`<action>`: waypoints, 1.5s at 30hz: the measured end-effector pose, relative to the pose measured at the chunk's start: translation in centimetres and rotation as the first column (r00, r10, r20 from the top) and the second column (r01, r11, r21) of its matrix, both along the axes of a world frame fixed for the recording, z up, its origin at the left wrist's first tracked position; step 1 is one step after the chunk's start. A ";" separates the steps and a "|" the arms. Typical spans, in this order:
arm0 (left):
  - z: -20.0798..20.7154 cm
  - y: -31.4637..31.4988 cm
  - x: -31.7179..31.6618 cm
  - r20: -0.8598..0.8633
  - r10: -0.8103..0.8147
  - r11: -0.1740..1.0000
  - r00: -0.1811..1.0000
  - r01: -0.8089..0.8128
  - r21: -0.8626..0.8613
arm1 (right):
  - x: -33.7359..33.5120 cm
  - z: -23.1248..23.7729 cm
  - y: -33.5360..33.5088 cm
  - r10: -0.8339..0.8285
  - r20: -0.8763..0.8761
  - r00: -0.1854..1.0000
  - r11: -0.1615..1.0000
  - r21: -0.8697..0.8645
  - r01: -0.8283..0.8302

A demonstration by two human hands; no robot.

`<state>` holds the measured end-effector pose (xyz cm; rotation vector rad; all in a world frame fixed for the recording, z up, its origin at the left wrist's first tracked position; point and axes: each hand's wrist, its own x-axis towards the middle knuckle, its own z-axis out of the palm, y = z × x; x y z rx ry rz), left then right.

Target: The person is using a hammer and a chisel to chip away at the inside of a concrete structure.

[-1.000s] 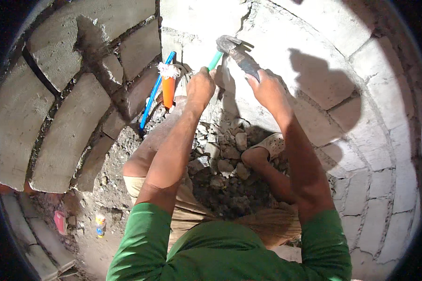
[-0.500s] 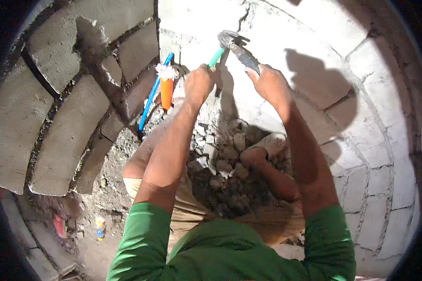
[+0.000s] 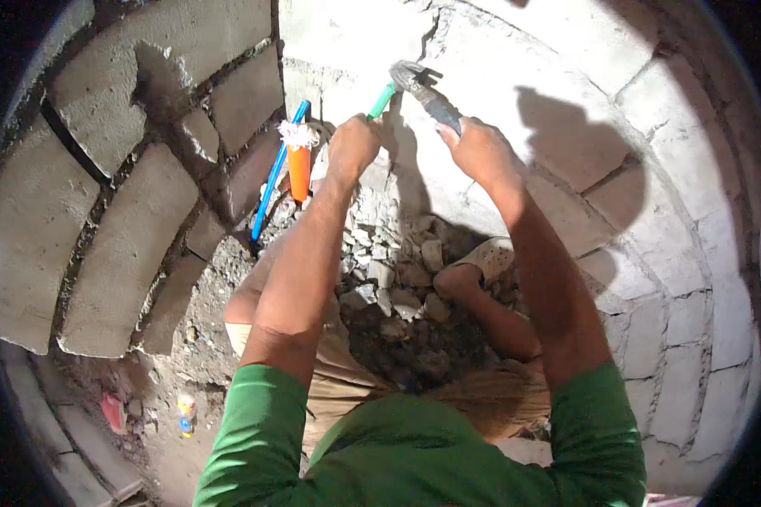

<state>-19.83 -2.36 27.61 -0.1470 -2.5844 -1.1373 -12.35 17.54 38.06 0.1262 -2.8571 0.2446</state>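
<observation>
The right hand [image 3: 482, 154] wraps round the hammer [image 3: 420, 89] by its handle, likely for leverage. Left of the hammer, the left hand [image 3: 353, 154] clenches a green rod [image 3: 382, 100], seemingly steadying its tip beside the head; contact is unclear. Rubble [image 3: 407, 302] lies below the hammer.

The left hand [image 3: 354, 150] covers the near end of a green rod [image 3: 382, 100]; the right hand [image 3: 482, 152] hides that of a hammer [image 3: 431, 100].

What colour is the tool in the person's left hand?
The tool in the left hand is green where visible, best in the head view.
</observation>
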 end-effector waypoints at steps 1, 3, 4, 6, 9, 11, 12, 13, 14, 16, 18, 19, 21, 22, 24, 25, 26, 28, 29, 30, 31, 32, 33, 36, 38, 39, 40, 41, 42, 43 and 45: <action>1.2 -0.6 -1.0 -0.055 -0.033 0.996 0.998 0.028 -0.088 | -0.3 -0.5 0.5 -0.009 -0.010 1.000 0.999 -0.045 0.008; 3.7 -2.3 -2.8 0.100 -0.173 0.959 0.980 0.190 -0.210 | 0.0 -1.6 1.6 0.011 0.051 0.999 0.989 -0.149 -0.003; 4.9 -3.2 -3.7 0.223 -0.164 0.947 0.961 0.217 -0.239 | 0.6 -2.0 2.2 0.041 0.032 0.999 0.979 -0.201 -0.034; 6.4 -4.1 -4.9 0.313 -0.136 0.939 0.940 0.223 -0.262 | 2.2 -3.1 2.8 0.007 0.041 0.999 0.955 -0.298 0.005; 4.5 -4.4 -3.4 0.290 -0.196 0.920 0.937 0.278 -0.277 | 5.7 -4.8 4.9 0.012 0.108 0.994 0.904 -0.427 0.036; 0.9 -4.1 -0.4 0.273 -0.278 0.938 0.921 0.322 -0.129 | 7.7 -6.5 6.7 0.019 0.063 0.998 0.888 -0.460 0.012; -1.3 -3.5 1.7 0.138 -0.200 0.979 0.970 0.204 -0.015 | 8.7 -7.5 7.6 0.036 0.041 0.999 0.880 -0.474 -0.012; -2.9 -3.1 2.9 0.159 -0.174 0.982 0.972 0.159 0.105 | 9.4 -8.5 8.4 0.056 -0.024 0.998 0.895 -0.443 -0.061; -4.1 -2.5 3.9 0.137 -0.135 0.980 0.981 0.112 0.165 | 10.0 -9.4 9.1 0.097 -0.083 0.992 0.906 -0.405 -0.123; -5.5 -1.3 5.1 0.039 -0.073 0.953 0.997 0.058 0.298 | 10.8 -10.6 9.9 0.131 -0.168 0.977 0.903 -0.386 -0.188; -5.6 0.0 5.3 -0.009 -0.012 0.935 1.000 0.014 0.353 | 11.4 -10.8 9.9 0.067 -0.162 0.985 0.860 -0.490 -0.139; -5.4 0.6 5.0 0.000 -0.038 0.936 0.999 0.036 0.351 | 11.7 -10.6 9.8 0.023 -0.136 0.990 0.819 -0.566 -0.096; -5.0 1.7 4.5 0.006 -0.007 0.946 1.000 0.005 0.324 | 12.2 -9.5 9.3 -0.063 0.032 0.997 0.627 -0.776 0.065; -4.9 2.2 4.3 0.033 0.001 0.951 0.999 -0.011 0.310 | 12.5 -8.9 9.0 -0.065 0.047 0.997 0.629 -0.773 0.077; -5.0 3.0 4.0 -0.019 0.009 0.952 1.000 -0.003 0.306 | 12.9 -7.6 8.4 -0.006 0.050 0.999 0.598 -0.801 0.044; -5.1 3.2 3.9 -0.049 0.026 0.953 0.998 -0.009 0.302 | 13.0 -7.0 8.1 -0.024 0.077 0.997 0.593 -0.802 0.076; -5.3 3.4 3.9 -0.076 0.042 0.955 0.996 -0.018 0.297 | 13.1 -6.5 7.7 -0.020 0.095 0.995 0.573 -0.815 0.089; -5.4 3.6 3.9 -0.104 0.056 0.955 0.993 -0.023 0.295 | 12.9 -5.6 7.0 0.004 -0.005 1.000 0.651 -0.759 -0.007; -5.4 3.6 3.9 -0.115 0.055 0.955 0.992 -0.019 0.296 | 12.8 -5.1 6.7 0.035 -0.121 0.992 0.738 -0.666 -0.108; -5.2 3.6 3.9 -0.084 0.050 0.956 0.995 -0.024 0.292 | 12.8 -4.7 6.5 0.056 -0.176 0.983 0.789 -0.595 -0.151; -5.1 3.5 3.9 -0.050 0.039 0.956 0.998 -0.023 0.291 | 12.6 -4.3 6.2 0.038 -0.192 0.981 0.768 -0.622 -0.152; -4.9 3.5 4.0 -0.001 0.036 0.958 0.999 -0.034 0.286 | 12.8 -3.8 6.2 0.002 -0.150 0.989 0.722 -0.684 -0.105; -4.7 3.4 4.1 -0.033 0.030 0.962 0.999 -0.020 0.274 | 12.7 -3.5 6.1 -0.080 -0.070 0.994 0.671 -0.741 0.002; -4.4 3.5 4.5 -0.068 0.043 0.980 0.997 -0.029 0.198 | 12.9 -3.1 6.1 -0.047 -0.241 0.969 0.768 -0.629 -0.119; -4.3 3.7 4.8 -0.110 0.054 0.993 0.993 -0.041 0.113 | 12.7 -3.6 6.1 0.068 -0.384 0.921 0.780 -0.555 -0.289; -4.3 3.8 4.9 -0.062 0.055 0.998 0.997 -0.052 0.047 | 12.4 -4.1 5.9 0.075 -0.394 0.916 0.740 -0.594 -0.316; -4.3 3.9 5.0 -0.053 0.046 0.998 0.998 -0.044 0.040 | 11.8 -4.6 5.8 0.123 -0.403 0.907 0.846 -0.435 -0.308; -4.3 4.0 5.0 -0.080 0.048 0.998 0.996 -0.045 0.038 | 11.2 -5.1 5.6 0.182 -0.430 0.884 0.922 -0.239 -0.305; -4.3 4.1 4.9 -0.107 0.066 0.997 0.992 -0.063 0.033 | 10.1 -5.7 5.2 0.237 -0.465 0.853 0.940 -0.114 -0.323; -4.2 4.0 4.8 -0.123 0.050 0.998 0.991 -0.046 0.041 | 9.1 -6.4 4.8 0.278 -0.460 0.843 0.925 -0.108 -0.364; -3.9 3.7 4.5 -0.094 0.076 0.995 0.993 -0.069 0.075 | 6.0 -6.9 4.3 0.079 -0.110 0.991 0.960 -0.259 -0.105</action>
